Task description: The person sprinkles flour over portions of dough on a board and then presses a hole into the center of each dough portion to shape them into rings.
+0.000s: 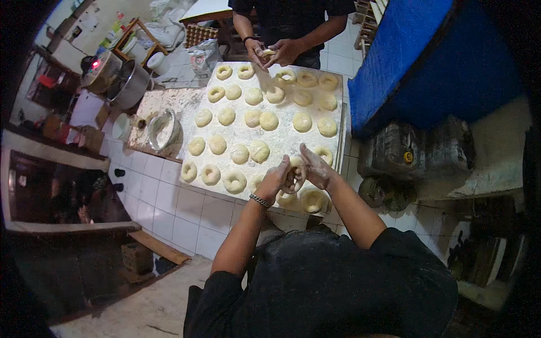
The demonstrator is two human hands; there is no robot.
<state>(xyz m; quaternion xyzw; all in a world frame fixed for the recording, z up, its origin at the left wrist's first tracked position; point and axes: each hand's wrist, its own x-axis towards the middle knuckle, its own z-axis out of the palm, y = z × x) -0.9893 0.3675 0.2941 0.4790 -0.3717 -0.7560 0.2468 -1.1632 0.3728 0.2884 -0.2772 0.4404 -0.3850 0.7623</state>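
Over the near right part of a floured board (220, 127), my two hands are at a ring of dough (296, 163). My left hand (277, 181), with a bracelet at the wrist, has its fingers curled round the ring's near left side. Against its right side lies my right hand (319, 170), its fingers stretched out and pointing away from me. My fingers cover part of the ring. Close by on the board are a dough ring (313, 200) and a round dough piece (259, 151). Several more rings and rounds lie in rows across the flour.
Across the board a person's hands (275, 52) hold another dough piece. A metal bowl of flour (163, 130) stands left of the board. A large metal mixing bowl (129, 84) is farther left. Blue sheeting (394, 53) and dark jerrycans (397, 147) line the right side.
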